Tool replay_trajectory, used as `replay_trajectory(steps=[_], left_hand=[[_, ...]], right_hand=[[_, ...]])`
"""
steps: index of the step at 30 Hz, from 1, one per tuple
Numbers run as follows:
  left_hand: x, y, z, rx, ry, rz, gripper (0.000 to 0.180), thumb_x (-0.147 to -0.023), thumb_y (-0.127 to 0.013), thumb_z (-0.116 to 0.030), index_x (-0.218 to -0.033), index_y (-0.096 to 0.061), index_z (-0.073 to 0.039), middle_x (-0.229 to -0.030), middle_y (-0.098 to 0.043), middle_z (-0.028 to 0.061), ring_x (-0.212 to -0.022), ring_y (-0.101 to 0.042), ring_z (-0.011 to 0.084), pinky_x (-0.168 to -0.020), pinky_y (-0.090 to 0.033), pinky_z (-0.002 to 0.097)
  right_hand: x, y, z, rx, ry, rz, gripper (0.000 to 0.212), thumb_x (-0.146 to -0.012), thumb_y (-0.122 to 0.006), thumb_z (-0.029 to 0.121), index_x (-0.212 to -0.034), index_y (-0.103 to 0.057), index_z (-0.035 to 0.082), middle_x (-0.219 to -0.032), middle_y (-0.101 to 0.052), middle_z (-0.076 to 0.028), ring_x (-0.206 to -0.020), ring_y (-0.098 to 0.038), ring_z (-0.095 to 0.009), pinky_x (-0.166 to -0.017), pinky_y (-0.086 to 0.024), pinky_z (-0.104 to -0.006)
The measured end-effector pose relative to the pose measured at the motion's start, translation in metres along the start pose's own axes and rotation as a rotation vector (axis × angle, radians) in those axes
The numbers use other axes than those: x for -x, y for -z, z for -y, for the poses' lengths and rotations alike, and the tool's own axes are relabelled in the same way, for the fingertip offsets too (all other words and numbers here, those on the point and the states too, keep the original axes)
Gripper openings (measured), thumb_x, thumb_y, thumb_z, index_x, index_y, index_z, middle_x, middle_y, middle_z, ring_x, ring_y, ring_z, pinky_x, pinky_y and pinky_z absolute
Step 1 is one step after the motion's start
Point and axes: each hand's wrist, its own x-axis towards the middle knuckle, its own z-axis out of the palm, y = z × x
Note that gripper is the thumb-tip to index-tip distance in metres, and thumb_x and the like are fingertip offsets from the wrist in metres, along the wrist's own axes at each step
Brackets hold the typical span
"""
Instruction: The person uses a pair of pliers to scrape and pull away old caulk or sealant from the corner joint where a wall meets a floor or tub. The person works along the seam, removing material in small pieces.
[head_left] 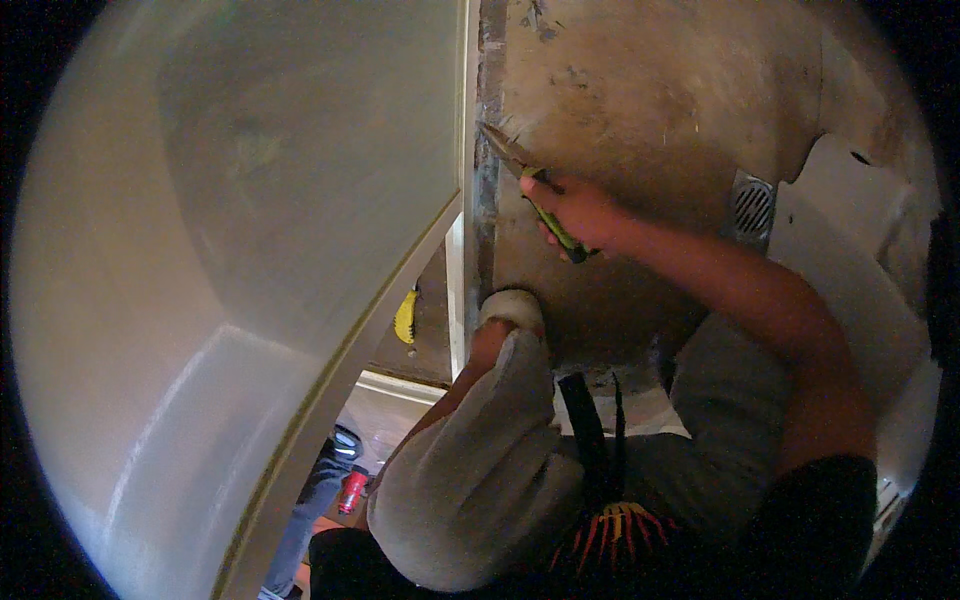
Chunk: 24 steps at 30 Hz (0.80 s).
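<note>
Green-handled utility knife with a bare metal blade sits just above the middle of the view, toward one o'clock, gripped in the right hand. The fingers of that hand are pressed together around the green handle, whose lower end pokes out below the fist. The blade points up toward eleven o'clock, and its tip meets the rough grey vertical seam where the stained beige wall surface ends.

The right forearm runs from the hand down toward four o'clock, into a black sleeve at the lower edge.

The left hand is at the centre of the view, directly below the knife and well clear of it. It looks covered in pale cloth or a glove, so I cannot tell whether its fingers are spread or curled; it rests against the foot of the grey seam, beside a narrow white frame strip.

A large smooth white panel fills the whole left half, from seven to twelve o'clock. In the dark gap under its edge, a small yellow object lies at about eight o'clock from the left hand. A round metal vent grille sits at three o'clock from the right hand, and a small red object lies low at seven o'clock.
</note>
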Motion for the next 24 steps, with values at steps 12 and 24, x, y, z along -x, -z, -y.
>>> replay_trajectory(steps=[12,24], left_hand=[[-0.009,-0.002,0.006,0.059,0.020,-0.050,0.027,-0.087,-0.049,-0.028,-0.089,-0.059,-0.003,-0.076,-0.056,0.0102,-0.069,-0.052,0.0241,-0.062,-0.042,0.0342],[-0.004,-0.002,0.026,0.079,0.035,-0.065,0.027,-0.087,-0.049,-0.028,-0.091,-0.058,-0.003,-0.076,-0.054,0.0082,-0.069,-0.050,0.0214,-0.062,-0.041,0.0326]], right_hand=[[-0.053,-0.128,-0.043,-0.074,0.259,-0.700,0.049,-0.087,-0.045,0.047,-0.091,-0.057,-0.001,-0.080,-0.060,-0.021,-0.080,-0.057,-0.041,-0.070,-0.044,-0.0451],[-0.054,-0.063,-0.062,0.057,0.162,-0.356,0.069,-0.082,-0.037,0.063,-0.113,-0.055,0.003,-0.107,-0.057,-0.023,-0.101,-0.053,-0.041,-0.088,-0.041,-0.0431]])
